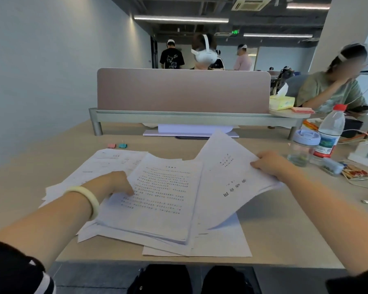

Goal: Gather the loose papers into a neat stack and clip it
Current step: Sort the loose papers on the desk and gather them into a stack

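Head view first, starting at our fingertips: our right hand [268, 164] has its fingers curled and pinching the far right edge of a title sheet [232, 179], which is lifted and tilted, its near corner hanging above the desk [285, 230]. Our left hand [115, 183], a pale bracelet [89, 198] on the wrist, is curled too, fingertips pressing down on the left edge of a printed page [164, 194] that tops the loose papers [210, 245].

That pile lies between both hands, fanned out and crooked — its long axis runs roughly near to far. The lifted sheet sits right of the pile, so we judge the right hand must swing it leftward and square it on.

Two clips [117, 145] lie far left, well apart from both hands — the left hand is nearer them.
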Demonstrator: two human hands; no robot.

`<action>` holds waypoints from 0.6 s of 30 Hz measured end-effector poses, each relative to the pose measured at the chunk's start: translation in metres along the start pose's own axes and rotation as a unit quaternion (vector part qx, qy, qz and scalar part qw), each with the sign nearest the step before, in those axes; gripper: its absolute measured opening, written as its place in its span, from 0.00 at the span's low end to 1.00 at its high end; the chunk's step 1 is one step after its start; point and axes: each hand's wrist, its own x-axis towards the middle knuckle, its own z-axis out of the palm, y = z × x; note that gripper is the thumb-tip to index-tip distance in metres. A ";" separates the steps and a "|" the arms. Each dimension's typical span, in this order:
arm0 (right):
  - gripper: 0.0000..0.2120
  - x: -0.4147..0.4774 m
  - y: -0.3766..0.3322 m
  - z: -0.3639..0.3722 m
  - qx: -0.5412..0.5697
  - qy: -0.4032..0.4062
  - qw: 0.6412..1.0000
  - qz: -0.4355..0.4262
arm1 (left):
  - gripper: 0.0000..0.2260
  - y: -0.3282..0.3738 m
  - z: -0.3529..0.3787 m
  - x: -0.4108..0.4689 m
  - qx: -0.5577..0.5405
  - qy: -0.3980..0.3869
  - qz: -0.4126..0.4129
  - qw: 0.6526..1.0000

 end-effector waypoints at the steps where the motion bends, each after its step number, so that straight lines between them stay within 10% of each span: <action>1: 0.08 -0.001 -0.009 -0.004 0.007 0.020 1.000 -0.016 | 0.29 0.005 0.002 -0.003 -0.003 0.000 -0.002 1.000; 11: 0.09 -0.036 -0.084 -0.025 0.160 0.286 0.929 -0.169 | 0.32 0.025 0.011 -0.011 0.003 0.029 -0.007 1.000; 18: 0.10 -0.040 -0.063 0.064 0.209 -0.002 0.977 -0.032 | 0.25 0.020 0.013 -0.009 -0.119 -0.023 0.006 0.993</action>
